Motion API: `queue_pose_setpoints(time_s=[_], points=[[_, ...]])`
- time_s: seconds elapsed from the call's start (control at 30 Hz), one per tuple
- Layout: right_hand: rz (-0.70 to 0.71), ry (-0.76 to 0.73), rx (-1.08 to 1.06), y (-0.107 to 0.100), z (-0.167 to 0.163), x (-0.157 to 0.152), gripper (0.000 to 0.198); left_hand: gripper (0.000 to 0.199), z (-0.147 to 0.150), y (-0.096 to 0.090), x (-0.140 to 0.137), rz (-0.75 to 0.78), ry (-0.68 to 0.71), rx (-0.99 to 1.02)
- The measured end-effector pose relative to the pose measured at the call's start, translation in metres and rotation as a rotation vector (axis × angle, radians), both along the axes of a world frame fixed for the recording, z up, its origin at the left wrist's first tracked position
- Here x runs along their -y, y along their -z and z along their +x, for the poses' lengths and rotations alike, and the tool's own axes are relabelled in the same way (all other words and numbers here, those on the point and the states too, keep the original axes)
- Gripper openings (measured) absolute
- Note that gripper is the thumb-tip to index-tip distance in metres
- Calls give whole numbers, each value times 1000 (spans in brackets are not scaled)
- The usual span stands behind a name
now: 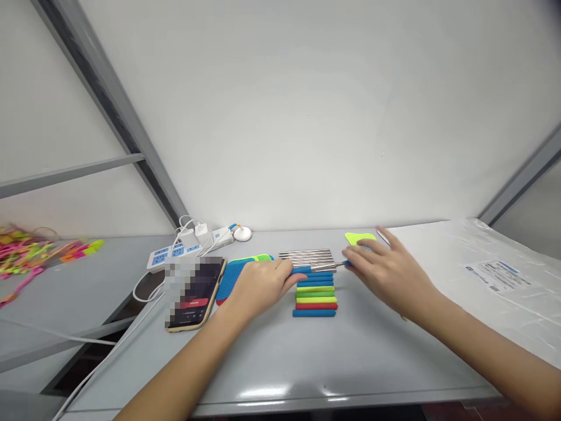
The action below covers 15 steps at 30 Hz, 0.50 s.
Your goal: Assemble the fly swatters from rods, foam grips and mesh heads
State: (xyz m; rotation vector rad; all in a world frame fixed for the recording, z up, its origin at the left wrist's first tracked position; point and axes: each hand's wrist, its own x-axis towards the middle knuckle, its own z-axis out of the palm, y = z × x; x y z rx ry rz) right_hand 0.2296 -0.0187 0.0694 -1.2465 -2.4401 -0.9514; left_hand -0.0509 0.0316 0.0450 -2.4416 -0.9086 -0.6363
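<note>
Open room on gray table [280,371] near front, between both arms; hand could slide through there. Colored sticks [314,295] block middle, metal rods [302,256] just behind. Phone [201,286] and power strip [169,255] crowd left side (tight squeeze). Big white wrapping [442,257] covers right side. Wall [307,128] stops reaching at back. Lots of air above hands.
</note>
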Motion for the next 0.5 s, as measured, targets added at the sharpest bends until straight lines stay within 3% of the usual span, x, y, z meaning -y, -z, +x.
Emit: queue_pose_setpoints(time_s=[0.1, 0.23, 0.43, 0.5], points=[[56, 104, -8, -1, 12, -12, 40, 45, -3, 7, -5, -22, -67, 46], [72, 39, -34, 11, 13, -32, 42, 44, -3, 21, -2, -162, -143, 107], [172, -51, -201, 13, 6, -39, 52, 39, 9, 33, 16, -652, -96, 302], [190, -5, -256, 11, 4, -35, 57, 39, 13, 32, 20, -776, -51, 373]])
